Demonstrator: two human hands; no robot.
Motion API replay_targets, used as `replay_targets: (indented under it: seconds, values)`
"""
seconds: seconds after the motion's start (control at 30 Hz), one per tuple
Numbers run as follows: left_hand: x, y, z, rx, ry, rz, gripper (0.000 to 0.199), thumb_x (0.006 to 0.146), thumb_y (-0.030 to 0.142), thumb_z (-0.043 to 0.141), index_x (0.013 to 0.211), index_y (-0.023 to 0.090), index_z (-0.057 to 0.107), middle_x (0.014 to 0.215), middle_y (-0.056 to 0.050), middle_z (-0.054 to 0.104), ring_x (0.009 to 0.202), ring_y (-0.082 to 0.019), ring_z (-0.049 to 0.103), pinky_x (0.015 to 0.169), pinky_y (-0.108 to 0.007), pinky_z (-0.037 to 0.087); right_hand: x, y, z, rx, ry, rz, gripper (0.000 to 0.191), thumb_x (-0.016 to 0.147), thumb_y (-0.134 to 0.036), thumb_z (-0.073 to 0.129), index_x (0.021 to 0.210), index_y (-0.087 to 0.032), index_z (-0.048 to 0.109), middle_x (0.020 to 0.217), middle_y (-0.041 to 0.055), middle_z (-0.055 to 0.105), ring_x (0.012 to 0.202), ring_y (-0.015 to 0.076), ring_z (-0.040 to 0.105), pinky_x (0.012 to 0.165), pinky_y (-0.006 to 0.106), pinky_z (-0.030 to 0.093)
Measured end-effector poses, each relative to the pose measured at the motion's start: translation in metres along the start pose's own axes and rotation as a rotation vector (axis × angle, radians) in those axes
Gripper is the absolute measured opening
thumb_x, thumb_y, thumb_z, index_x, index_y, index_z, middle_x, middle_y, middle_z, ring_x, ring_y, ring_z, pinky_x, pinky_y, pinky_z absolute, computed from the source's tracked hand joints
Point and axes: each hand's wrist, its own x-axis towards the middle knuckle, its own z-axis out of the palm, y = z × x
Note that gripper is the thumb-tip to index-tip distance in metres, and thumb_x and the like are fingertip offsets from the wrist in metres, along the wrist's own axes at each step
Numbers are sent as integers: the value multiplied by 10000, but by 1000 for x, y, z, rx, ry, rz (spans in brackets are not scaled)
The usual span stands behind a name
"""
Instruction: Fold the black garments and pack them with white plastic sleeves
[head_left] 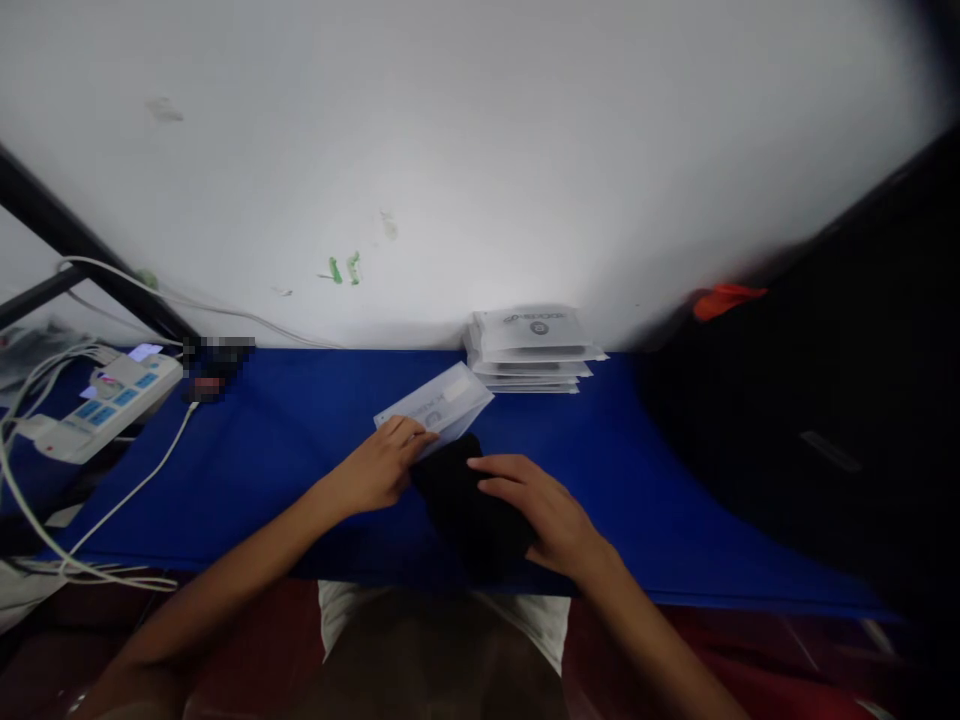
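A frosted plastic bag (442, 402) with printed lettering lies tilted on the blue table. At its near edge my left hand (385, 462) is closed, with the fingers pinching the bag's opening. Folded black cloth (476, 515) meets the bag's near end, and whether its tip is inside cannot be made out. My right hand (544, 508) grips the black cloth from the right, fingers on top and thumb at its side.
Several packed frosted bags (534, 345) are stacked by the white wall. A white power strip (109, 408) with cables sits on the left. A large black mass (810, 430) fills the right side, with an orange piece (727, 299) on it.
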Motion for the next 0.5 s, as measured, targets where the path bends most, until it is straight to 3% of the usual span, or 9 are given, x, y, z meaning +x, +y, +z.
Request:
replay_targets:
  seconds: [0.1,0.2,0.37,0.5]
  values:
    - [-2,8,5,11,-15,53,520,759,60,514,1269,158,519,1219,-135,511,1186,-292,449,1043,-487,426,17,10,7,-99,-113,-163,340,896,-96,460,1227,-150,515,1276,175,616,1205,250,568,957,433,530]
    - [-5,9,12,-26,1,59,514,764,43,494,1272,118,502,1309,-170,479,1276,-300,414,1095,-499,393,20,22,15,-197,-179,-233,308,922,-96,428,1205,-117,550,1268,185,625,1236,258,548,1000,475,503]
    - [-12,7,20,-183,-40,-8,621,783,8,427,1385,158,409,1424,-149,444,1359,-251,404,1130,-463,396,9,40,23,-219,-217,-183,376,920,-159,491,1291,-100,519,1377,227,536,1356,296,435,1054,529,453]
    - [-17,4,25,-223,-71,-49,737,786,-14,393,1484,205,303,1501,-115,408,1419,-233,353,1169,-491,343,1,48,27,-226,-229,-107,405,919,-152,507,1322,-122,511,1418,225,503,1380,287,413,1048,507,466]
